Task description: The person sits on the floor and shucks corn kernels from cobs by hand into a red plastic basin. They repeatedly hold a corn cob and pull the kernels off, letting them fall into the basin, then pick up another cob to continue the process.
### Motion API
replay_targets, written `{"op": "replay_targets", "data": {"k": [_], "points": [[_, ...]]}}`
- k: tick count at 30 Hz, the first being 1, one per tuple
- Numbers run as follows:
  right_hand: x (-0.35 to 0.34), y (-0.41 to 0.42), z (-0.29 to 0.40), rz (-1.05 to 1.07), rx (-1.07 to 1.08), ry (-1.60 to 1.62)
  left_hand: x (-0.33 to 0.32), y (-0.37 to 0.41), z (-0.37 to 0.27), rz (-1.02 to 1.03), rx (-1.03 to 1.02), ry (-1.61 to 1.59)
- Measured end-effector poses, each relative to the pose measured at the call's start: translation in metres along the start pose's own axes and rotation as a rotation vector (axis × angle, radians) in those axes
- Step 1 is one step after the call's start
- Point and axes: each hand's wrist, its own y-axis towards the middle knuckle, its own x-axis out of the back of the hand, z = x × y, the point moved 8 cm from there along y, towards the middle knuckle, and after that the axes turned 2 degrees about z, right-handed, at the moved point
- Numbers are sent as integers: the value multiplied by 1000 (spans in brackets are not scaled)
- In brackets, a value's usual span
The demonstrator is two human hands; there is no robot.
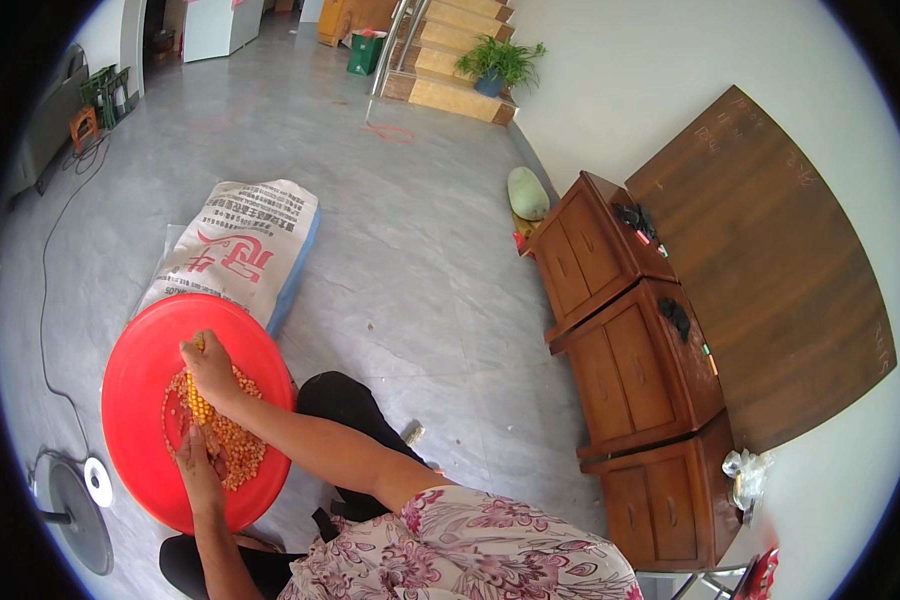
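Note:
A red plastic basin (135, 420) stands on the floor before me, with loose corn kernels (244, 450) spread over its bottom. Above them my right hand (211, 369) is closed around the upper part of a yellow corn cob (197, 397), whose bare tip shows over the fingers. My left hand (199, 461) holds the lower end of the cob, low over the kernels; its fingertips are partly hidden.
A printed woven sack (240, 232) lies beyond the basin. Small wooden cabinets (622, 367) line the right wall. A stripped corn cob (415, 435) lies by my knee. At left are a cable (45, 300) and a round grey base (79, 517). Stairs (450, 94) rise at the back.

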Motion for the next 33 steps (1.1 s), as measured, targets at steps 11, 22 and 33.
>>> {"op": "replay_targets", "data": {"k": [11,22,33], "points": [[-6,2,-16,-3,-124,188,16,5,20,-100,16,-308],[-16,-2,-9,39,-61,230,-2,-7,4,99,150,-433],[-38,-11,-16,237,-26,299,-4,-3,21,152,166,-216]]}}
